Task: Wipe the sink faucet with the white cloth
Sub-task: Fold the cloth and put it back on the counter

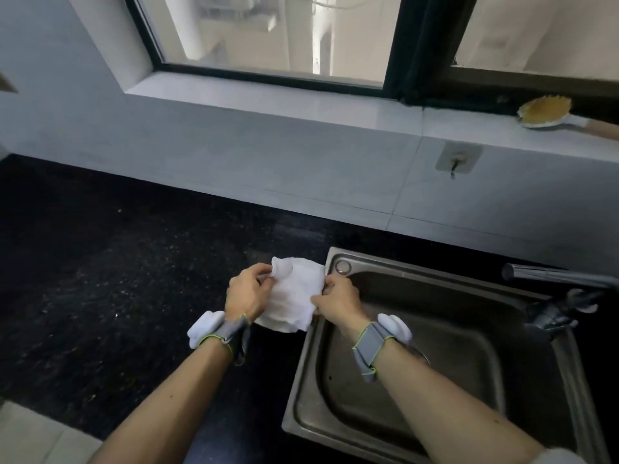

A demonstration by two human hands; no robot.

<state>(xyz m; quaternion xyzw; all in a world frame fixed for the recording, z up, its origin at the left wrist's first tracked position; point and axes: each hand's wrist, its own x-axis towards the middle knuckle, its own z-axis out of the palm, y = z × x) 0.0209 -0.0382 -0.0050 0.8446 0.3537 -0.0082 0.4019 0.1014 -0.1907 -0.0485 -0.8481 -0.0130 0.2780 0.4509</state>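
1. Left hand point(246, 293): lower centre of the frame, fingers curled and pinching the left edge of the white cloth point(294, 296); grey wrist strap with a white pod on the forearm just below it.
2. Right hand point(338, 301): just right of the left hand, fingers closed on the right edge of the same cloth; matching grey strap and white pod at the wrist.
3. White cloth: crumpled, held up between both hands, over the spot where the counter point(117, 279) meets the left rim of the sink point(301, 380).
4. Sink: steel, rectangular basin, lower right of the frame, set into the counter; a small round fitting sits at its upper left corner.
5. Faucet point(552, 276): chrome spout at the right edge of the frame, lying roughly level above the far right of the basin; well apart from the cloth and both hands, its base partly blurred.
6. Counter: black speckled stone, filling the left and centre of the frame.
7. Brush point(549, 112): yellowish bristles, pale handle, lying on the white window ledge point(301, 102) at the upper right.
8. Hook point(457, 159): clear adhesive pad with a small metal hook, stuck to the white wall below the ledge, right of centre.
9. Window point(268, 31): dark frame, top of the frame, above the ledge.
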